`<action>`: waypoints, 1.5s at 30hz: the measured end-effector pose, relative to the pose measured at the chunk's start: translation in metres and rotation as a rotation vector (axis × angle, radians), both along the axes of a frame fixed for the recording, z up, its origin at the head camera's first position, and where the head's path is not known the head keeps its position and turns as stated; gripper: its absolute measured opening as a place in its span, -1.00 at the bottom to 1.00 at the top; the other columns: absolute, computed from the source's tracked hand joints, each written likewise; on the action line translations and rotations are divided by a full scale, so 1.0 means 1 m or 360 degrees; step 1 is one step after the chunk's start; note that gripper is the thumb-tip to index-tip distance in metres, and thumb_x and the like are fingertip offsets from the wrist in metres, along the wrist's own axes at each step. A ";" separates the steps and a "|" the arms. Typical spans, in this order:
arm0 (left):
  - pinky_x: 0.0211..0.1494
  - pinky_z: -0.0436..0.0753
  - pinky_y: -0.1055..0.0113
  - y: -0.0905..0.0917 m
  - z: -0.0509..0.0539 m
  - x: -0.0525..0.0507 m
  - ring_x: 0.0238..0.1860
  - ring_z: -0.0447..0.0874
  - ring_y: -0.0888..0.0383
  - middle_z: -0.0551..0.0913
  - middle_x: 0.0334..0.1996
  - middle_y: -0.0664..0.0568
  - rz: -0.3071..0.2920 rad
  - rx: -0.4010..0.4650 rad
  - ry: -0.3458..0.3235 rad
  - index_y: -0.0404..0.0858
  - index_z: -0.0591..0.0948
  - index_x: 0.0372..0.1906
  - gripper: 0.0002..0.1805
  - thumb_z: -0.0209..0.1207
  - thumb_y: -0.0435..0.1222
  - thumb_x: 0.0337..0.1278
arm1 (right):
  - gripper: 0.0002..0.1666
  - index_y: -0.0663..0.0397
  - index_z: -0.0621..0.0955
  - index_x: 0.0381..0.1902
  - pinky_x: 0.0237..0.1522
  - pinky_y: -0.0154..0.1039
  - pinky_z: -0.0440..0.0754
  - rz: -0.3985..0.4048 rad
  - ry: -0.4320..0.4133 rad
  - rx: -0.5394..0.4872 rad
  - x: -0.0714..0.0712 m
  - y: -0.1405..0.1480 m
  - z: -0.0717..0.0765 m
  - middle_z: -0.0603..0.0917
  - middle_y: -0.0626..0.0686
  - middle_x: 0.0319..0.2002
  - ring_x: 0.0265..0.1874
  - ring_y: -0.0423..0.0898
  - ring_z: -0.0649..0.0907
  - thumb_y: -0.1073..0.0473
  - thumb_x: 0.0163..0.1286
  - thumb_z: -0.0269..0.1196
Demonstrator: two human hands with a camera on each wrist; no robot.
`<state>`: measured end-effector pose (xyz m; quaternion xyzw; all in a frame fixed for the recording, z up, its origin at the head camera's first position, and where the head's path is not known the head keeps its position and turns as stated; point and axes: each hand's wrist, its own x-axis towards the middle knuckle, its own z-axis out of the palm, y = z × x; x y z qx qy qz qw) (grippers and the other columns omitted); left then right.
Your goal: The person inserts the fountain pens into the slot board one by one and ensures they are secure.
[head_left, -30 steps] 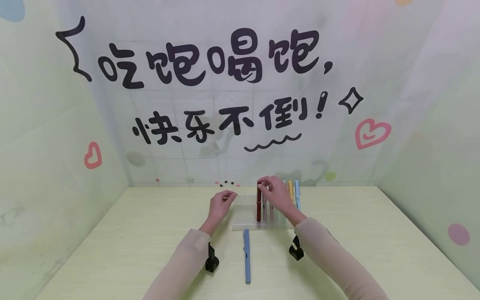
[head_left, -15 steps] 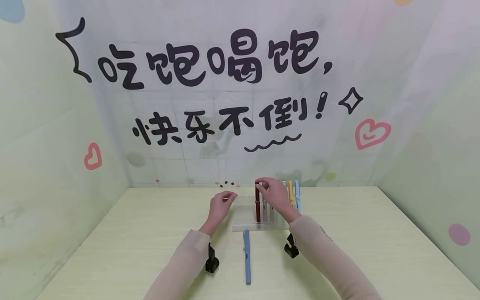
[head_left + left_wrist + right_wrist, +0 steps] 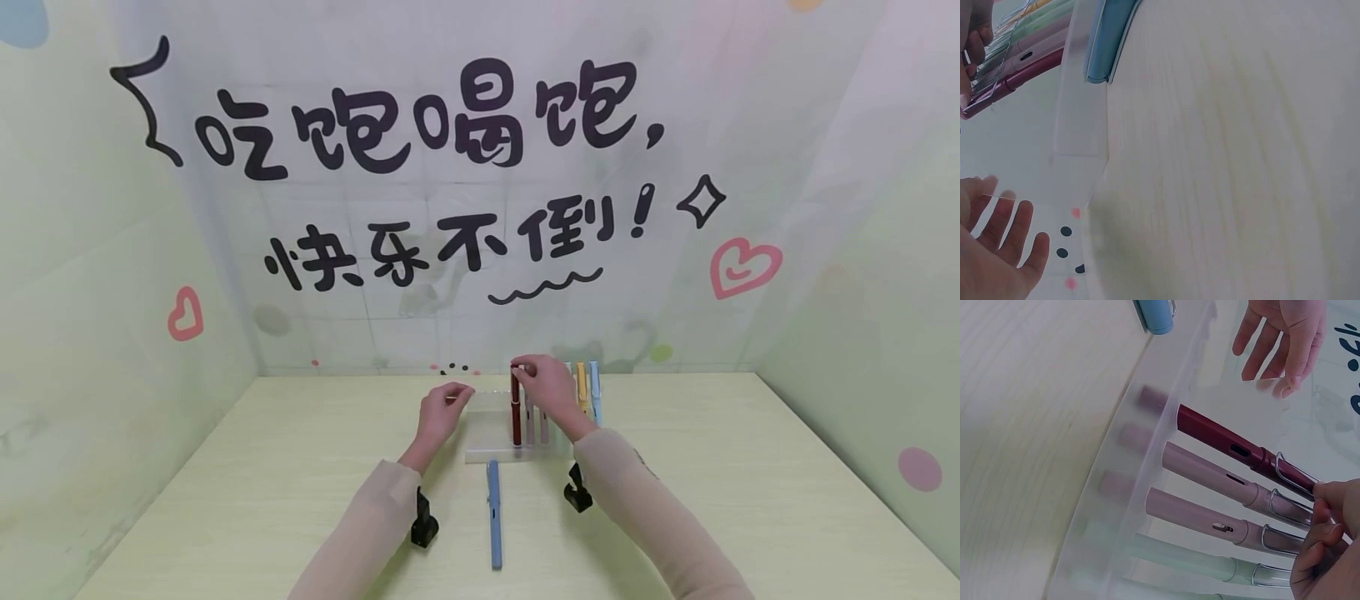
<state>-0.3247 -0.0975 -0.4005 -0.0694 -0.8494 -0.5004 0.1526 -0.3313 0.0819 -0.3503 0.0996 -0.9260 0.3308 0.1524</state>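
A dark red pen (image 3: 516, 423) stands upright in a clear pen stand (image 3: 486, 455), its lower end behind the frosted front ledge. My right hand (image 3: 553, 390) pinches the top of its cap between thumb and fingers. Two pale mauve pens (image 3: 1207, 515) stand beside it, partly behind that hand. At the stand's left end, my left hand (image 3: 442, 414) pinches the upper edge of the clear panel with thumb and forefinger, the other fingers spread behind. A blue pen (image 3: 494, 517) with a clip lies on the table in front of the stand.
Pale green pens (image 3: 1200, 555), a yellow pen (image 3: 582, 385) and a light blue pen (image 3: 596, 387) fill the stand's right part. Behind the table (image 3: 322, 450) rises a printed backdrop (image 3: 405, 333), with side walls left and right.
My right hand and forearm have shifted slightly left, and the dark red pen's top with them. The left hand keeps its place on the stand. The blue pen has not moved.
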 end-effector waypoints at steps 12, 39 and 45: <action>-0.23 0.54 0.26 0.000 0.000 0.001 -0.26 0.55 0.07 0.62 -0.33 -0.04 -0.0006 0.0016 0.0006 -0.31 0.62 -0.27 -0.79 0.08 -0.25 0.15 | -0.79 -0.08 0.66 -0.20 -0.79 -0.35 0.22 -0.0040 0.0073 0.0079 0.000 -0.001 0.001 0.53 -0.12 -0.61 -0.74 -0.19 0.39 0.12 0.21 0.18; -0.27 0.54 0.26 0.001 -0.002 0.000 -0.27 0.55 0.07 0.62 -0.34 -0.04 -0.0010 0.0013 0.0022 -0.31 0.63 -0.28 -0.79 0.09 -0.25 0.14 | -0.78 0.07 0.59 -0.21 -0.73 -0.32 0.34 0.0099 0.0176 -0.0113 0.014 0.006 -0.014 0.45 -0.10 -0.67 -0.72 -0.17 0.40 0.14 0.20 0.18; -0.24 0.54 0.26 0.000 -0.002 -0.001 -0.26 0.55 0.07 0.62 -0.33 -0.04 -0.0008 0.0014 0.0016 -0.30 0.62 -0.27 -0.79 0.09 -0.24 0.15 | -0.84 0.03 0.60 -0.29 -0.75 -0.33 0.34 0.0208 0.0112 -0.0111 0.032 0.004 -0.023 0.44 -0.13 -0.67 -0.73 -0.19 0.39 0.11 0.21 0.17</action>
